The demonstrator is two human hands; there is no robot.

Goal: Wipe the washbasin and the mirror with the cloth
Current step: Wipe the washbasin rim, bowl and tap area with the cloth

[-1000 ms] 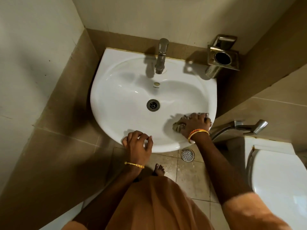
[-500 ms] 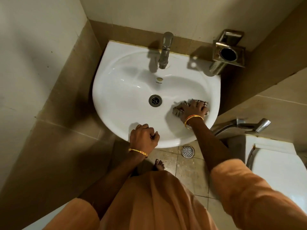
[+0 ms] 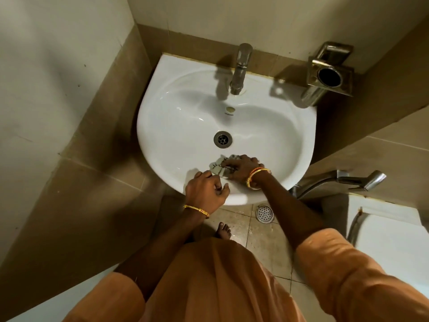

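The cloth (image 3: 219, 166) is lying bunched under the right hand (image 3: 241, 168), which is pressing it with bent fingers against the inner front slope of the white washbasin (image 3: 185, 117). Just beyond the fingertips is sitting the drain (image 3: 222, 139). The left hand (image 3: 205, 190) is resting on the basin's front rim, fingers curled over its edge, just beside the cloth.

1. The white ceramic washbasin (image 3: 176, 126) at frame centre is smooth and glossy, with bright highlights.
2. The pale patterned cloth (image 3: 219, 167) looks soft and crumpled.
3. The silver metal tap (image 3: 240, 68) and square steel holder (image 3: 329, 75), upper right, are polished.
4. The beige floor tiles (image 3: 267, 247) look dull and stained.
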